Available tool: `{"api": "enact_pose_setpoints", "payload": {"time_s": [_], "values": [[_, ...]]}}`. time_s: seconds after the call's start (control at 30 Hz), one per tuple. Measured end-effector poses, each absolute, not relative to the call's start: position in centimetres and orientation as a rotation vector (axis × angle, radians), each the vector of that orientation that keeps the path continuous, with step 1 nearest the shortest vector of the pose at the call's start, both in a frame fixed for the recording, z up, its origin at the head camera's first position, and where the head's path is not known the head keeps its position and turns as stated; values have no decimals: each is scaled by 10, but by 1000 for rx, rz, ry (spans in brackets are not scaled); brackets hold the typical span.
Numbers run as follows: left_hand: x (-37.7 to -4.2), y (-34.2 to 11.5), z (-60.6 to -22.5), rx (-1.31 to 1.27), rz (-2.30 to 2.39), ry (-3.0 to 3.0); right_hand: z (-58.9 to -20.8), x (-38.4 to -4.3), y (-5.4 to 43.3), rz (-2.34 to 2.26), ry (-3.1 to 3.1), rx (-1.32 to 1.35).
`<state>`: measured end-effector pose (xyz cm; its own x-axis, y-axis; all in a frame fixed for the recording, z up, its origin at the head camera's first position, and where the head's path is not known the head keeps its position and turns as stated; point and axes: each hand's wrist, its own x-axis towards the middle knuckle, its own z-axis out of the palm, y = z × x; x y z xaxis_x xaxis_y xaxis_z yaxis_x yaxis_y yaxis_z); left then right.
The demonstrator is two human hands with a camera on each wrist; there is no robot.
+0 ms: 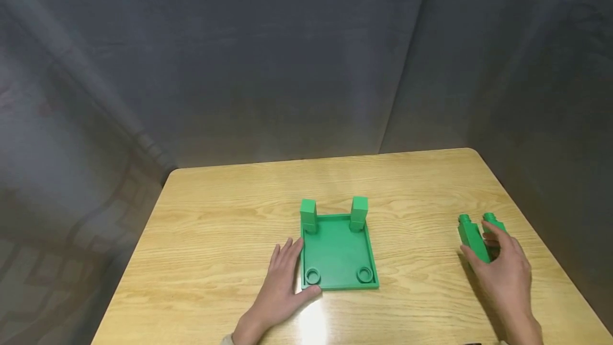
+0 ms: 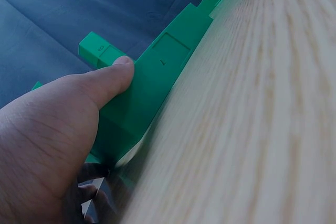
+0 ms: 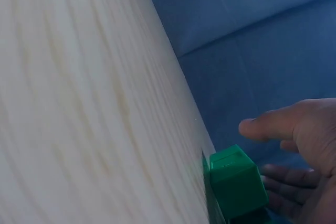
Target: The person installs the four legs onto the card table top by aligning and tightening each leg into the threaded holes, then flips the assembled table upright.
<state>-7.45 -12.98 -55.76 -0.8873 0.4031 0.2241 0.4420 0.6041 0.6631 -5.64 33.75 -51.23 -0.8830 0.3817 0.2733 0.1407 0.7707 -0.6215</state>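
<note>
Our left grip [image 1: 282, 287], spread, touches the green tray [image 1: 337, 254]; right grip [image 1: 506, 274], apart, is at two threaded posts [image 1: 473, 238]; dark curtain [image 1: 287, 68] behind surface [image 1: 215, 228].

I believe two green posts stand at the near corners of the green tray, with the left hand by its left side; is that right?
Not quite: the head view shows the posts at the far corners of the tray; the left hand is by its left side.
</note>
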Motion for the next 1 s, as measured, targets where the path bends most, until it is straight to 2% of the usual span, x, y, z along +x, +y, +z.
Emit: {"api": "enact_pose_setpoints", "payload": {"time_s": [1.0], "values": [[-74, -130, -556, -738, -1172, -2750, -515, -56, 336, 727, -2757, -555]]}}
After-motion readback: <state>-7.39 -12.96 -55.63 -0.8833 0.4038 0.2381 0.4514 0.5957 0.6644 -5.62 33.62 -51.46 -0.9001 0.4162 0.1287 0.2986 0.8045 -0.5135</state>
